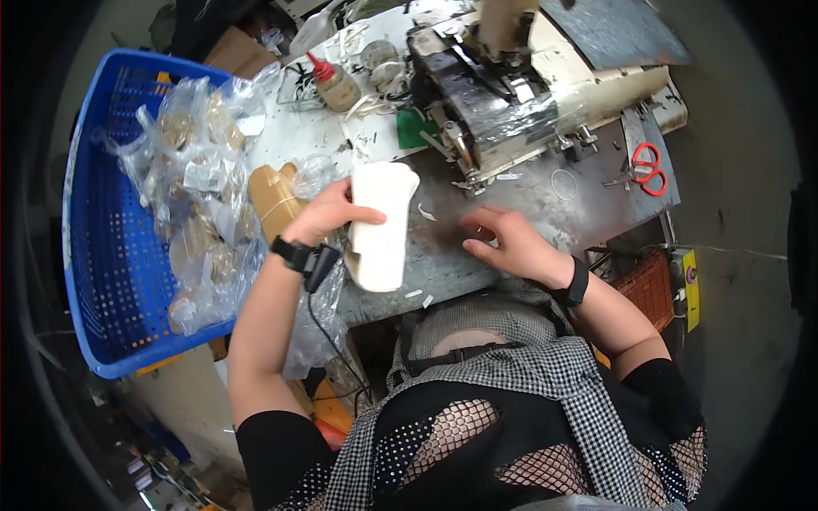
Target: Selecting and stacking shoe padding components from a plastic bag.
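Note:
My left hand [328, 213] is closed on a white flat piece [382, 247], its thumb lying across the front and its fingers hidden behind. The piece is long with rounded corners; whether it is one layer or several I cannot tell. Over the grey metal worktop my right hand [515, 245] hovers with thumb and fingers apart and nothing visible between them. Just beyond both hands stands an industrial sewing machine [545, 106], its body spattered dark. A brown bundle with a band round it [274, 200] lies beside my left wrist.
A blue plastic basket [89, 255] on the left holds clear bags [200, 170] of brownish things. A red-capped bottle [336, 88] stands on the white tabletop. Red-handled scissors [649, 170] lie at the right edge. White scraps [426, 213] and a thin ring [564, 184] dot the metal.

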A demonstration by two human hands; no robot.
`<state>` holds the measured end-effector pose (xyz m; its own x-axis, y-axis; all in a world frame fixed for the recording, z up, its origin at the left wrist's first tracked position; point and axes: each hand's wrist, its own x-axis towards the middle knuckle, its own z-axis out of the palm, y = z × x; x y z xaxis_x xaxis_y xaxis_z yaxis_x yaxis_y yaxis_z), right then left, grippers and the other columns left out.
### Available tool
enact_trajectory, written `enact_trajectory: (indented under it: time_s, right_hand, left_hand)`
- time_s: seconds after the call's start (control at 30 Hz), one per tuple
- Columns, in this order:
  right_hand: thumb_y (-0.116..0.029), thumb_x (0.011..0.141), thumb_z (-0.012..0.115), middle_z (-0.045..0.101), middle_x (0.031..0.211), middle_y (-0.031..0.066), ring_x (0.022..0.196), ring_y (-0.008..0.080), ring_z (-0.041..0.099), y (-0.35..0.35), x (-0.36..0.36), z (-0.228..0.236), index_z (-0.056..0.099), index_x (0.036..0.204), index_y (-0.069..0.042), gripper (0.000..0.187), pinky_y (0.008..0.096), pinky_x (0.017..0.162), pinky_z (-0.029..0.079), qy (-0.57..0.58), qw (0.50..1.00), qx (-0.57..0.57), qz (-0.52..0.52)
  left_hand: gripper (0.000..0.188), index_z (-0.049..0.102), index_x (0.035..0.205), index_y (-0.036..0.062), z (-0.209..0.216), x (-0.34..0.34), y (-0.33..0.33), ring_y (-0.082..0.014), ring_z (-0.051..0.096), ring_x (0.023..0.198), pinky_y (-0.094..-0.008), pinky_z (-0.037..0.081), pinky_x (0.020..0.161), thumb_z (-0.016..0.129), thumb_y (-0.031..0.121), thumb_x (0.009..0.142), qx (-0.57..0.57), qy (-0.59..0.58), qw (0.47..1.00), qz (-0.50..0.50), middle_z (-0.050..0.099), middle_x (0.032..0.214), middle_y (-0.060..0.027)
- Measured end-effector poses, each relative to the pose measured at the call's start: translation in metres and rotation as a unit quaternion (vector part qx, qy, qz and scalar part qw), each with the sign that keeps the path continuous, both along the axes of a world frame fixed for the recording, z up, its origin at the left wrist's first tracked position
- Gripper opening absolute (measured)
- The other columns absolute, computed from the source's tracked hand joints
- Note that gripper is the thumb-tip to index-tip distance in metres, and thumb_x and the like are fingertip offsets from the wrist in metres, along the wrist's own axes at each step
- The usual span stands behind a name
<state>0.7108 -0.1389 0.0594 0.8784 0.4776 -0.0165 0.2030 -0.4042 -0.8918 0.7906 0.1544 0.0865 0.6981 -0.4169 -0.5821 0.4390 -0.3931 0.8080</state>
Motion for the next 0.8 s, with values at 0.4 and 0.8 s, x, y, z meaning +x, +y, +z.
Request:
enact_trajectory:
  time_s: [0.4,0.8]
  right_hand:
    - [-0.017,0.079,0.065,0.058,0.091,0.0175,0.083,0.0354,0.059,-0.023,-0.017,-0.003,0.058,0.100,0.000,0.028,0.0426,0.073,0.049,-0.010,1.000,-0.017,0.020]
    - [-0.019,0.083,0.068,0.060,0.099,0.0084,0.092,0.0184,0.060,-0.058,0.002,0.032,0.053,0.118,-0.001,0.041,0.0322,0.081,0.049,0.123,0.977,0.108,0.138]
  left_hand:
    - [0.089,0.033,0.137,0.0164,0.022,-0.012,-0.069,-0.0453,0.057,0.091,-0.0442,0.049,0.084,0.080,0.026,0.062,0.455,-0.284,0.839,-0.087,0.044,0.110,-0.0281]
    - [0.069,0.039,0.126,0.0103,0.097,-0.048,-0.096,-0.0283,0.060,0.097,-0.0401,0.051,0.084,0.074,0.017,0.067,-0.013,-0.281,0.949,0.141,0.054,0.111,-0.0173]
